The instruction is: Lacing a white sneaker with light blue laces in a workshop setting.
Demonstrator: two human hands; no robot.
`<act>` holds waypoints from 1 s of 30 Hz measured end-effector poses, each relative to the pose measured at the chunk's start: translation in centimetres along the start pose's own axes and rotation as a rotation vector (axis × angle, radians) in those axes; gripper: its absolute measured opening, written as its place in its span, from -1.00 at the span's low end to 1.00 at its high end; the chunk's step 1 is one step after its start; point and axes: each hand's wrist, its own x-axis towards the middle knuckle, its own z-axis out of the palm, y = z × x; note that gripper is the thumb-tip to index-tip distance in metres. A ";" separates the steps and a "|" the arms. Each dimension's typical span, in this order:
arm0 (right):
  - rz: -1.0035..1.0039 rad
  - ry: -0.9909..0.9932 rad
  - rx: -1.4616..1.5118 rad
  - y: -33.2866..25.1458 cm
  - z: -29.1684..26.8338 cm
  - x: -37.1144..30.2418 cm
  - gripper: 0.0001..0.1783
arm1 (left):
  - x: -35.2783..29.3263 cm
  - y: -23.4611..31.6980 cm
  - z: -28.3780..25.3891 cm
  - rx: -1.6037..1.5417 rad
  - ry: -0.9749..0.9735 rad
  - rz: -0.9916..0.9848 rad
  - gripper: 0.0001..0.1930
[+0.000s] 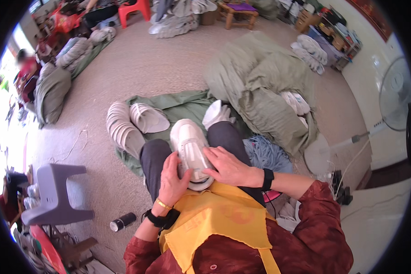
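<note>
A white shoe upper rests on my lap between my thighs, toe pointing away from me. My left hand grips its left side near the opening, thumb on the lacing area. On the opposite side, my right hand holds the edge, its thumb by the opening and its fingers along the side. A yellow apron lies under the near end of the upper. Beyond my knees, a curved stack of nested white uppers, a shorter stack and more white uppers lie on a green cloth.
Right of my legs are blue laces and a large grey-green sack with white shoes at its mouth. A standing fan is at far right. At left stand a grey plastic stool and a dark cylinder. Another person sits far left.
</note>
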 end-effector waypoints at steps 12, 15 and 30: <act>0.462 0.551 0.414 4.9 -1.9 -10.1 -0.78 | 0.7 -0.2 -0.3 -0.193 -0.094 -0.155 -0.53; 0.648 0.481 0.468 9.6 0.6 -15.3 -0.75 | 1.0 0.0 -0.1 -0.233 -0.092 -0.137 -0.64; 0.805 0.533 0.055 23.8 8.4 -16.4 -0.88 | 1.1 0.8 -0.3 -0.303 -0.156 -0.228 -0.69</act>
